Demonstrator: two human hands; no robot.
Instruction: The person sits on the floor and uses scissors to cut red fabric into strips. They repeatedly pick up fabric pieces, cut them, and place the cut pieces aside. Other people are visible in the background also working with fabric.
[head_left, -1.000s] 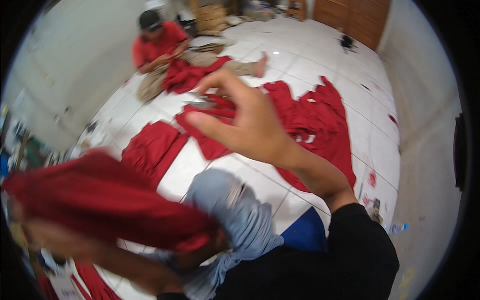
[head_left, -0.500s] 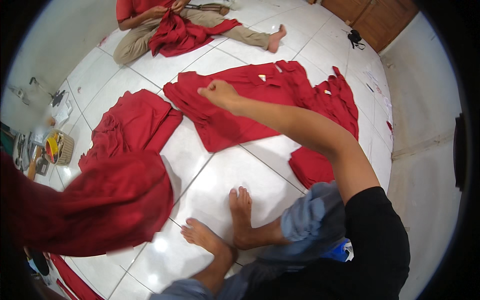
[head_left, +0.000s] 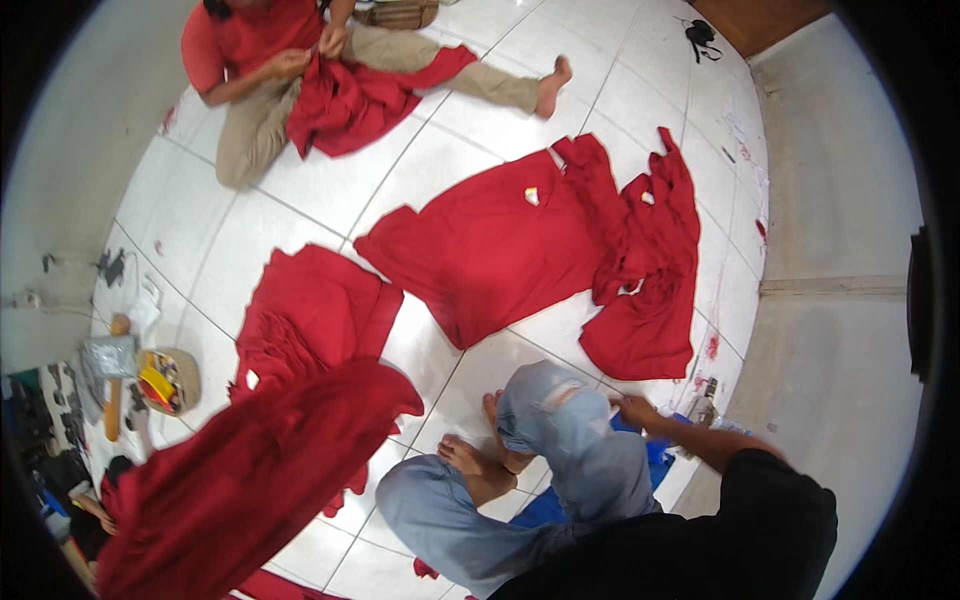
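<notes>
Beside my right knee, my right hand (head_left: pixel 640 411) is drawn low, its fingers curled together; whatever they hold is too small to make out. Blue plastic-looking material (head_left: pixel 655 455) lies right by it. My left hand does not show. A long red garment (head_left: pixel 265 455) rises in front of me at the lower left, above the floor, and what supports it is hidden. Just beyond it lies a folded red garment pile (head_left: pixel 320 305). Farther off, a red collared shirt (head_left: pixel 490 245) is spread flat, with another crumpled red garment (head_left: pixel 655 230) against its right side.
Across the floor a person (head_left: pixel 270 70) sits working on a red cloth (head_left: pixel 345 105) with both hands. A basket (head_left: pixel 185 385) with a yellow item and several tools stands at the left wall. Part of another person (head_left: pixel 95 512) shows at the lower left. Walls (head_left: pixel 830 200) bound the right side.
My right hand has come down from above the spread shirt to beside my right knee. The raised red garment has shifted right and stretched longer. The view has tilted down and turned.
</notes>
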